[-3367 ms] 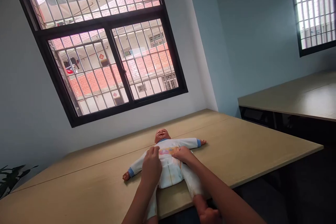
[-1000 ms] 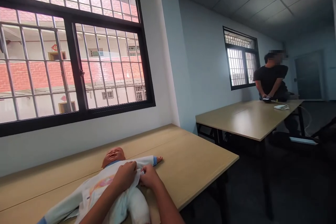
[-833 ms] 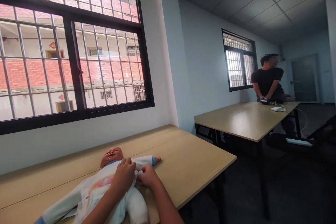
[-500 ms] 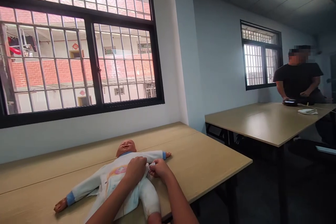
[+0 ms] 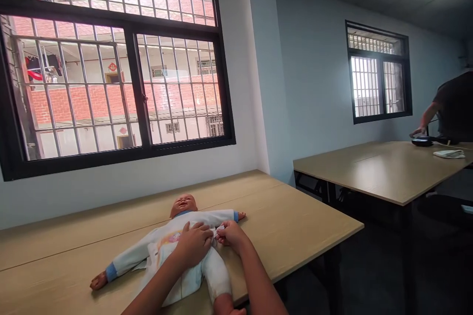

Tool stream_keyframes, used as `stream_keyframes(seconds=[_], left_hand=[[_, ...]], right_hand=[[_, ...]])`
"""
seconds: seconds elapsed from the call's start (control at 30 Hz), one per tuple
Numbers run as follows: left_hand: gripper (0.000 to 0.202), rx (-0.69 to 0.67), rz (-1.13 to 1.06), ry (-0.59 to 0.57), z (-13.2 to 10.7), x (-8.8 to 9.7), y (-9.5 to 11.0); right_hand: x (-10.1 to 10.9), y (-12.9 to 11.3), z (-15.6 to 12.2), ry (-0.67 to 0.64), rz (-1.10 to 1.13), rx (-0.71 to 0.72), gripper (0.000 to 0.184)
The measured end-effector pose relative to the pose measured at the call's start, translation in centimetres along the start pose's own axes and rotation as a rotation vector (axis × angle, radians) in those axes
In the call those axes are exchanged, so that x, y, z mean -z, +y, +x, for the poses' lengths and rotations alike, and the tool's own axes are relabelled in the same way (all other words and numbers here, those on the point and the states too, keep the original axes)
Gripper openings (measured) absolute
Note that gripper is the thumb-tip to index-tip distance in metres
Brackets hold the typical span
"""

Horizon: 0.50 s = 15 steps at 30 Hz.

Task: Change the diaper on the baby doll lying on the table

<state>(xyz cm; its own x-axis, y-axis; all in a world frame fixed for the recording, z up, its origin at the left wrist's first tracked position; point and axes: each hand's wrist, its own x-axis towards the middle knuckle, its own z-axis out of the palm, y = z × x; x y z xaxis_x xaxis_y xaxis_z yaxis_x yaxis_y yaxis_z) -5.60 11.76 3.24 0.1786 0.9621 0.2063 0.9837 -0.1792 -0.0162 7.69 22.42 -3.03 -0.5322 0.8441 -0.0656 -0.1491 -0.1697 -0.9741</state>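
A baby doll (image 5: 184,205) lies on its back on the table, arms spread, in a white suit with blue cuffs and a coloured print on the front. My left hand (image 5: 195,245) rests on the doll's belly, fingers stretched out and slightly apart. At the doll's side, just right of that hand, my right hand (image 5: 231,234) is closed in a pinch on a small white strip (image 5: 218,230) at the edge of the clothing. My left forearm hides part of the doll's lower body. One bare foot shows at the bottom edge.
The doll's wooden table (image 5: 295,216) stands below a barred window (image 5: 177,88). A second table (image 5: 354,172) stands to the right, with a dark device (image 5: 422,141) and a white cloth (image 5: 449,154) on it. A person in dark clothing (image 5: 456,103) reaches toward the device.
My left hand's fingers have spread flatter on the doll's belly. My right hand keeps its pinch on the white strip. The other person has moved right and leans over. The view has shifted slightly left.
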Motion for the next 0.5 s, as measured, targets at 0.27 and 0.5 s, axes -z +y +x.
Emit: stream_keyframes(seconds=[0.27, 0.5], left_hand=[[0.033, 0.290, 0.020, -0.063, 0.6, 0.0, 0.4], [0.033, 0.341, -0.012, -0.073, 1.4, -0.1, 0.3]], right_hand=[[0.3, 0.0, -0.1, -0.023, 0.010, -0.001, 0.012], [0.4, -0.2, -0.2, -0.044, 0.010, 0.014, 0.015]])
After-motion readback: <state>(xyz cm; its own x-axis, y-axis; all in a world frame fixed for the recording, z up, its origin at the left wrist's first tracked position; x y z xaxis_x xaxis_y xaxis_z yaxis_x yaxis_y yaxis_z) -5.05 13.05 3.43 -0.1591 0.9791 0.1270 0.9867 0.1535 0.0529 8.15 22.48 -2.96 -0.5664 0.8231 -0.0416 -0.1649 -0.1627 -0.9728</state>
